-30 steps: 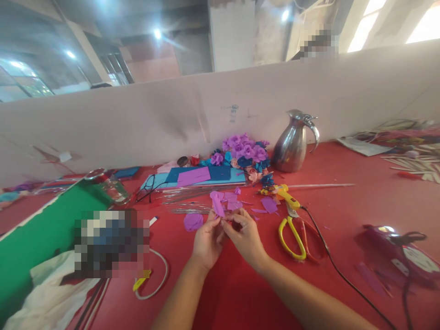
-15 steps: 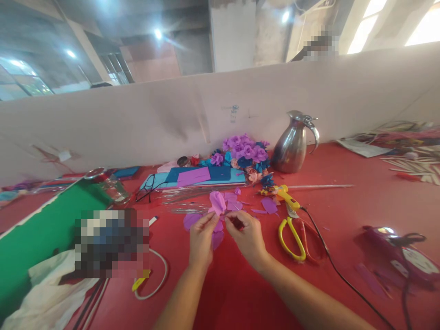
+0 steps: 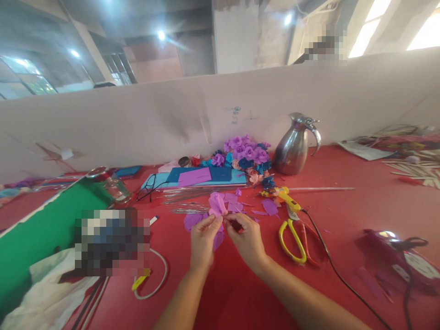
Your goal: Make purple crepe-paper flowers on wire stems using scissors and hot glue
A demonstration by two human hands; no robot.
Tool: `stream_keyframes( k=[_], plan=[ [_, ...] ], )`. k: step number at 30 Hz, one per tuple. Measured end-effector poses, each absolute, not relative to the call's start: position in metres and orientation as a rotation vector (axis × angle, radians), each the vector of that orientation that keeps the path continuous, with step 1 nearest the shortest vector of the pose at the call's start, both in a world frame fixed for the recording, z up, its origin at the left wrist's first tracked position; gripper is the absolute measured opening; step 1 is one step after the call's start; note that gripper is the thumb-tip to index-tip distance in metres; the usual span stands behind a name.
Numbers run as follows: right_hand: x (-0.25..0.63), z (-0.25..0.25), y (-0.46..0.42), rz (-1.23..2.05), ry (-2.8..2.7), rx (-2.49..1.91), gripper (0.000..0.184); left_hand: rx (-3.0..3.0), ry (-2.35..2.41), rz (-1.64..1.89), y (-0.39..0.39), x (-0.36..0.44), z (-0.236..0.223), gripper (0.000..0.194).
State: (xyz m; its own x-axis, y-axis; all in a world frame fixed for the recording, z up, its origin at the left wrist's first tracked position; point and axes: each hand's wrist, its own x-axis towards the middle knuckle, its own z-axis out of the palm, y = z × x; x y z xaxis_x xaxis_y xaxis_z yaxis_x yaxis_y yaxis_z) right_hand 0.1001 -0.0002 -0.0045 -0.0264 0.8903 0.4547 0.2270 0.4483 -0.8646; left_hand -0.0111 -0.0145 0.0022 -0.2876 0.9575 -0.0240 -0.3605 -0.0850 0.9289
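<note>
Between the fingertips of my left hand (image 3: 203, 240) is a purple paper flower (image 3: 217, 204), its petals pointing up and away from me. My right hand (image 3: 245, 236) pinches close against the flower's base; a thin stem or wire seems to be there, but the fingers mostly hide it. Loose purple paper petals (image 3: 270, 206) lie on the red table around and beyond my hands. Behind the flower, a bundle of thin silvery wires (image 3: 189, 208) lies flat.
Right of my hands are yellow-handled scissors (image 3: 292, 243) and a yellow glue gun (image 3: 289, 200) with a trailing cord. Finished paper flowers (image 3: 245, 151) and a metal jug (image 3: 293, 149) stand at the back. Glasses (image 3: 150, 188), a glass jar (image 3: 115, 185) and a green board (image 3: 44, 229) are leftward.
The flower has turned slightly in my fingers, and its petals look more folded. Both hands stay nearly in place. The whole view has shifted a little.
</note>
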Motion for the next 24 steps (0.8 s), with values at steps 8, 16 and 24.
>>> stream_keyframes(
  k=[8, 16, 24],
  plan=[
    [0.1, -0.007, 0.0, 0.732, -1.597, -0.962, 0.016, 0.756, 1.151, 1.623, -0.013, -0.013, 0.0, 0.013],
    [0.099, -0.008, 0.0, 0.77, -1.565, -0.958, 0.016, 0.523, 0.936, 1.566, -0.012, -0.014, 0.016, 0.027],
    [0.098, -0.005, 0.0, 0.84, -1.55, -0.934, 0.014, 0.382, 0.825, 1.477, -0.005, -0.021, 0.004, 0.006]
  ],
)
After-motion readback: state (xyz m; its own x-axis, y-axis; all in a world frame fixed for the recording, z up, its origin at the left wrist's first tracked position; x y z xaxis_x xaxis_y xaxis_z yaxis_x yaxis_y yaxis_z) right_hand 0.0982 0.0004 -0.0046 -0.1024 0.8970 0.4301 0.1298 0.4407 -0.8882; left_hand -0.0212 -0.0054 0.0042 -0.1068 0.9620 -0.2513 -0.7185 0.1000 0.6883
